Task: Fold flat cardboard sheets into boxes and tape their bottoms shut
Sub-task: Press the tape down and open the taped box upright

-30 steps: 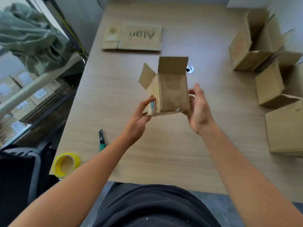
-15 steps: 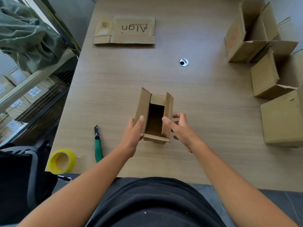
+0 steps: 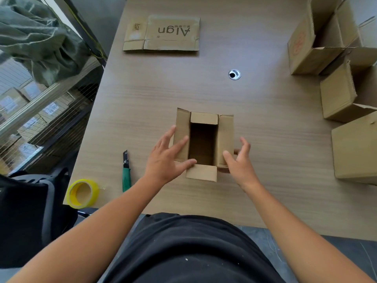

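A small cardboard box (image 3: 204, 172) stands upright on the table's near middle, its top open with all flaps spread outward. My left hand (image 3: 165, 158) lies with spread fingers over the box's left flap, thumb near the front flap. To the right of the box, my right hand (image 3: 240, 160) hovers with loosely spread fingers, holding nothing. A flat cardboard sheet (image 3: 163, 33) printed "Algn" lies at the far left of the table. A yellow tape roll (image 3: 82, 193) sits at the near left corner.
A green utility knife (image 3: 126, 172) lies between the tape and the box. Several folded boxes (image 3: 338, 94) stand along the right edge. A round cable hole (image 3: 234, 74) is in the table (image 3: 265, 139). A chair and shelving are at the left.
The box, held up in both hands a second ago, now stands open side up on the table. Both hands have let go and opened beside it.
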`<state>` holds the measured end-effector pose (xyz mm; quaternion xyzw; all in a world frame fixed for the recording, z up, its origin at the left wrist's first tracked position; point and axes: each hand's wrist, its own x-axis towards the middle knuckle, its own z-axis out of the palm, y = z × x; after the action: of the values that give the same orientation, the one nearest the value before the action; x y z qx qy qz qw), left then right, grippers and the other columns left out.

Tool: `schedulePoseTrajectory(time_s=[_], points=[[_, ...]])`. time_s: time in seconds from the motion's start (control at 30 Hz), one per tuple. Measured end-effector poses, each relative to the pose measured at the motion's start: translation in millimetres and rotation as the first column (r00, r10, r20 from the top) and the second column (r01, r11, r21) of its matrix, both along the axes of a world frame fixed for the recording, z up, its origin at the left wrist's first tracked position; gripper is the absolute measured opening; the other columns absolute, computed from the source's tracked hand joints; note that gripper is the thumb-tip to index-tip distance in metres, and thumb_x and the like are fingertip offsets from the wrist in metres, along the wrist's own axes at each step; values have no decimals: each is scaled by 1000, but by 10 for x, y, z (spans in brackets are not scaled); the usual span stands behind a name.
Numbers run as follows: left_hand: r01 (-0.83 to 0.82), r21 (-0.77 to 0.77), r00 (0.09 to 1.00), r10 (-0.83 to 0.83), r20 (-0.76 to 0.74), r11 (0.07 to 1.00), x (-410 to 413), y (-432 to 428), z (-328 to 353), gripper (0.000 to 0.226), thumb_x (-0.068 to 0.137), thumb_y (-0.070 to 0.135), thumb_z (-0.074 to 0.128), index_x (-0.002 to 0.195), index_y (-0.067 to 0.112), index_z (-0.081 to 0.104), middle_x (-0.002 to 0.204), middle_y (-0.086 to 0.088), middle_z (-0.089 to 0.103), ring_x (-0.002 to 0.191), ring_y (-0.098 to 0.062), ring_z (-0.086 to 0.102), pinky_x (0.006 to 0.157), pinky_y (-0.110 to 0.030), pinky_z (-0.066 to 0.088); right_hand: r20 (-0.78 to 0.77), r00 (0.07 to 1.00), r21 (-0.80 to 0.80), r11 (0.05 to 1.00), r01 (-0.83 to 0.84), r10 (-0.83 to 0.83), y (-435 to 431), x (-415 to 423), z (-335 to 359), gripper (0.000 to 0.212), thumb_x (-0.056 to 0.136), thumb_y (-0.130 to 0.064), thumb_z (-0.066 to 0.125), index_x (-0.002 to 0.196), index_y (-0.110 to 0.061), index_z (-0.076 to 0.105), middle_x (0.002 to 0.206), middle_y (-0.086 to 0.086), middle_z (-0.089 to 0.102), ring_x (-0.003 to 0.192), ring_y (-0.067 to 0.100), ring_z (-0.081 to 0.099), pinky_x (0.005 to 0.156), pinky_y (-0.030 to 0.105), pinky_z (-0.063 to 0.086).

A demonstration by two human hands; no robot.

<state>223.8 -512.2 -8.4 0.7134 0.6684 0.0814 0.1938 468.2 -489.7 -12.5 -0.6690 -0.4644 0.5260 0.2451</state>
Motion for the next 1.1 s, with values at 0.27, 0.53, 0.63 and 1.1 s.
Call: schedulePoseTrajectory(time_s=[0.27, 0.53, 0.63, 1.1], points=[[92, -131, 985, -110, -134, 987, 1, 86, 55, 110, 72, 88, 52, 159, 38, 7, 163, 7, -31, 148, -20, -32, 120, -42, -8, 802, 362, 105, 484, -869, 475, 492, -126, 115, 59, 90, -21, 54, 149, -19, 48, 164, 5, 28, 155, 24, 10, 124, 43, -11], [133, -167, 986, -148, -75, 977, -6, 235, 56, 117, 71, 85, 58, 159, 29, 5, 168, 9, -9, 152, -16, -21, 126, -41, -2, 886, 390, 194, 565, -802, 250, 805, -315, 97, 84, 88, -45, 58, 157, -11, 25, 156, 4, 18, 148, 32, 11, 121, 49, 20], [127, -172, 991, -133, -25, 977, 8, 241, -3, 123, 72, 83, 59, 159, 30, -9, 167, 10, -13, 153, -15, -18, 125, -39, -2, 882, 336, 55, 636, -770, 331, 975, -344, 25, 87, 96, -57, 41, 161, -14, 3, 169, 3, -4, 155, 27, -9, 125, 50, -2], [-210, -218, 778, 298, 553, 953, -72, 179, 30, 112, 71, 62, 81, 158, 31, 17, 160, 17, 13, 144, -13, 28, 115, -37, 34, 567, 780, 325, 799, -506, 264, 757, -304, 347, 70, 98, -40, 54, 157, -11, 29, 166, 5, 20, 155, 19, 5, 126, 35, 2]])
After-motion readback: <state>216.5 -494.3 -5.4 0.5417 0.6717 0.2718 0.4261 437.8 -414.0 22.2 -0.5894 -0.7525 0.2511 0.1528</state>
